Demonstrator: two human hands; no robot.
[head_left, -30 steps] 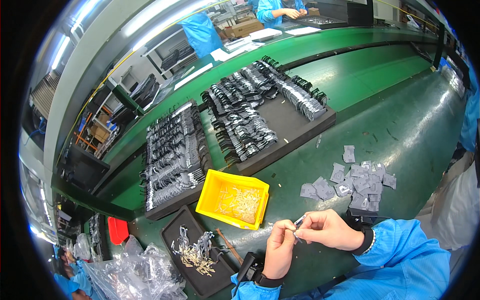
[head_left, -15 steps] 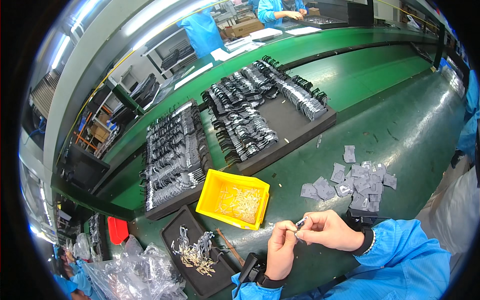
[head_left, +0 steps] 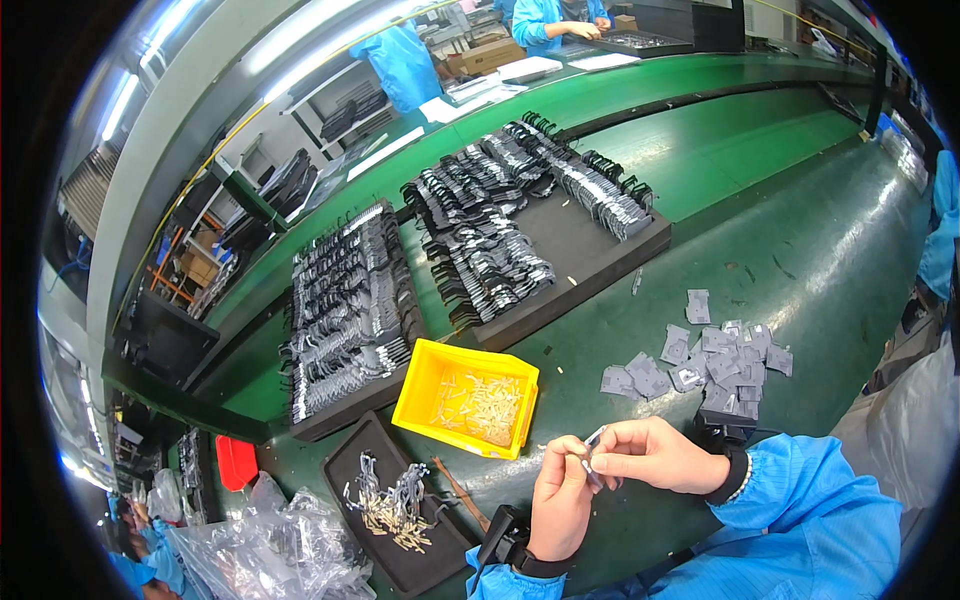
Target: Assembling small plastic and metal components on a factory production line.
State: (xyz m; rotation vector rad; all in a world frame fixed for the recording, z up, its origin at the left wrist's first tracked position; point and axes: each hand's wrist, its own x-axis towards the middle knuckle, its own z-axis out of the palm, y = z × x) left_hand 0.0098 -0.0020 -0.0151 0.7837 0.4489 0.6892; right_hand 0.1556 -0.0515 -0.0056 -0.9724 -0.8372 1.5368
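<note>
My left hand (head_left: 560, 502) and my right hand (head_left: 660, 455) meet above the green bench at the lower middle. Pinched between their fingertips is a small grey part (head_left: 594, 437), mostly covered by the fingers. Beyond my right hand lies a loose pile of flat grey plates (head_left: 735, 368). A yellow bin (head_left: 412, 400) with many small pale pieces (head_left: 490, 408) stands to the left of my hands. Lower left of it, a black tray (head_left: 345, 462) holds grey parts with cables and brass-coloured ends (head_left: 398, 505).
Two dark foam trays (head_left: 610, 265) full of rowed cabled parts stand behind the bin. A red container (head_left: 236, 462) and clear plastic bags (head_left: 270, 545) lie at the left. A thin brown stick (head_left: 460, 492) rests beside the black tray. A co-worker (head_left: 560, 25) works across the bench.
My right fingers have shifted slightly left and closer over the small grey part, which has turned a little. The left hand has hardly moved.
</note>
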